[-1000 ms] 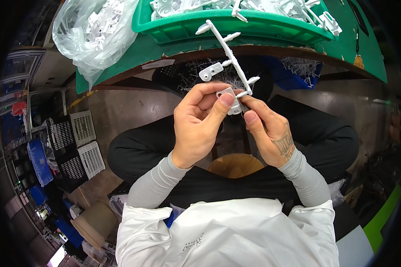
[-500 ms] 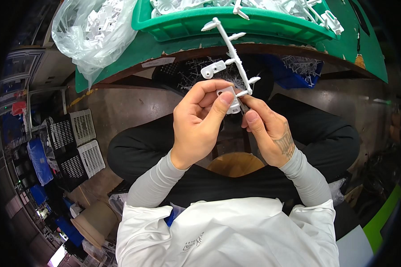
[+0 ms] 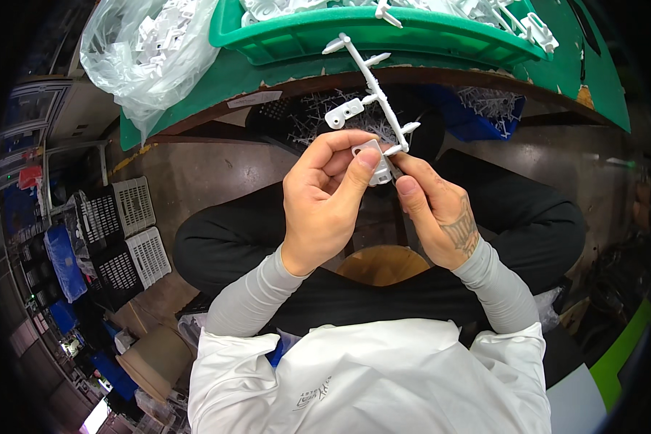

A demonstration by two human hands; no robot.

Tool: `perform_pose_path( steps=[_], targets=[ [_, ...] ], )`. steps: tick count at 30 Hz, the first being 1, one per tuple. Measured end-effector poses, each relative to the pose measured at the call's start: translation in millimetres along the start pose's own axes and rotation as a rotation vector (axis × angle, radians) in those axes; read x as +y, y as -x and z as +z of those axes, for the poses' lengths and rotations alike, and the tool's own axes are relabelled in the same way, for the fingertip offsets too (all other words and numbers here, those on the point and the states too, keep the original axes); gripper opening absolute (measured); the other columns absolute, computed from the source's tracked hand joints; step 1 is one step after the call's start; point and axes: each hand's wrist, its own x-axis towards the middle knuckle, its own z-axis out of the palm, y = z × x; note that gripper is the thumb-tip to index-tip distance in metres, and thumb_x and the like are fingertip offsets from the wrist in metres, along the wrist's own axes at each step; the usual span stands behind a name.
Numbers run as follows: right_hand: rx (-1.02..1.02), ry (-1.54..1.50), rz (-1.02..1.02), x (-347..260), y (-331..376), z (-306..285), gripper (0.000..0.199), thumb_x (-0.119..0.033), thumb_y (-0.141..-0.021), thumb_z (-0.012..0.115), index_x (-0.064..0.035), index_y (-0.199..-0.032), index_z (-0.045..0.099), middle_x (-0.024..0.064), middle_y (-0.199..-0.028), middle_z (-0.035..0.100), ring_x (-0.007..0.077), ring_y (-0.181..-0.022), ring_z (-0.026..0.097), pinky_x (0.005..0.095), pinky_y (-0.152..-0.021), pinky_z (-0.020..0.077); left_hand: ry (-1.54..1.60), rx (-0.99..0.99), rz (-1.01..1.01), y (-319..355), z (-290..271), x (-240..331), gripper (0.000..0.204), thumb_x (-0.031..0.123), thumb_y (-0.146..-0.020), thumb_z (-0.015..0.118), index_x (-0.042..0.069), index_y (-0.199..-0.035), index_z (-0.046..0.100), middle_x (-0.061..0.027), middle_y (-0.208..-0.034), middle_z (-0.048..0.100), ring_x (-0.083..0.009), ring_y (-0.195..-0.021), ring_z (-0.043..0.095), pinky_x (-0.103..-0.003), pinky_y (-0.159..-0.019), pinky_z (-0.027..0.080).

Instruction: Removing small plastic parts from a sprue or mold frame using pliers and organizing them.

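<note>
Head view: left hand (image 3: 325, 199) pinches small white part (image 3: 369, 153) on plastic sprue (image 3: 375, 94); right hand (image 3: 434, 206) grips sprue's base. Best twist w/ short, steady wrist turn, fingertips close to joint.

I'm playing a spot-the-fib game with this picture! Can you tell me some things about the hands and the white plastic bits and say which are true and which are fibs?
1. Both hands pinch a small white plastic part. True: the left hand and the right hand meet on it.
2. The white plastic stick with branches lies flat in the tray. False: it rises from the hands, in front of the table edge.
3. The tray on the table is red. False: it is green.
4. A clear bag of white parts sits left of the tray. True.
5. The person wears gloves. False: the hands are bare.
</note>
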Motion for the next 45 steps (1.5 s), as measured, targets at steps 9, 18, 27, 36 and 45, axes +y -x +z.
perform_pose_path(
  steps=[9,18,27,36,45],
  targets=[
    [-0.035,0.117,-0.04,-2.3,6.1,12.2,0.032,-0.022,-0.103,0.052,-0.0059,-0.129,0.057,0.0174,-0.086,0.071,0.0312,-0.074,0.072,0.0347,-0.065,0.0561,0.008,0.214,0.068,-11.9,7.5,-14.4,0.026,0.033,-0.107,0.046,0.008,-0.109,0.047,-0.0024,-0.074,0.052,-0.0055,-0.059,0.048,-0.021,-0.051,0.042],
    [0.105,-0.006,-0.05,3.9,1.1,11.8,0.045,-0.024,-0.104,0.051,-0.0076,-0.145,0.043,0.0103,-0.069,0.064,0.0248,-0.059,0.066,0.0317,-0.059,0.05,-0.157,0.202,0.14,-4.8,2.2,-15.1,0.026,0.028,-0.104,0.055,0.002,-0.1,0.059,0.0036,-0.069,0.05,-0.0002,-0.058,0.039,-0.018,-0.05,0.03],
    [0.098,0.014,-0.042,8.2,2.1,7.8,0.045,-0.028,-0.103,0.051,-0.0042,-0.141,0.046,0.0145,-0.076,0.068,0.028,-0.065,0.07,0.0343,-0.06,0.0527,-0.082,0.078,0.019,0.6,4.2,-14.0,0.028,0.027,-0.104,0.054,0.001,-0.105,0.062,0.0023,-0.066,0.05,-0.0013,-0.05,0.042,-0.019,-0.043,0.038],
    [0.01,0.062,0.009,3.6,2.0,5.1,0.043,-0.027,-0.107,0.044,-0.0003,-0.141,0.043,0.0088,-0.077,0.065,0.0155,-0.07,0.066,0.0282,-0.067,0.0533,0.01,0.055,-0.05,1.8,3.1,-8.9,0.028,0.026,-0.105,0.053,0.0,-0.107,0.064,0.0057,-0.065,0.049,0.0005,-0.055,0.039,-0.019,-0.048,0.029],
    [0.078,0.04,-0.025,5.0,2.4,7.3,0.039,-0.024,-0.103,0.051,-0.003,-0.136,0.048,0.0175,-0.077,0.068,0.0327,-0.068,0.07,0.0373,-0.059,0.0534,-0.086,0.048,0.014,-0.9,1.5,-10.2,0.029,0.026,-0.105,0.053,0.0,-0.106,0.064,0.0047,-0.065,0.048,-0.0001,-0.053,0.039,-0.018,-0.047,0.029]
  ],
)
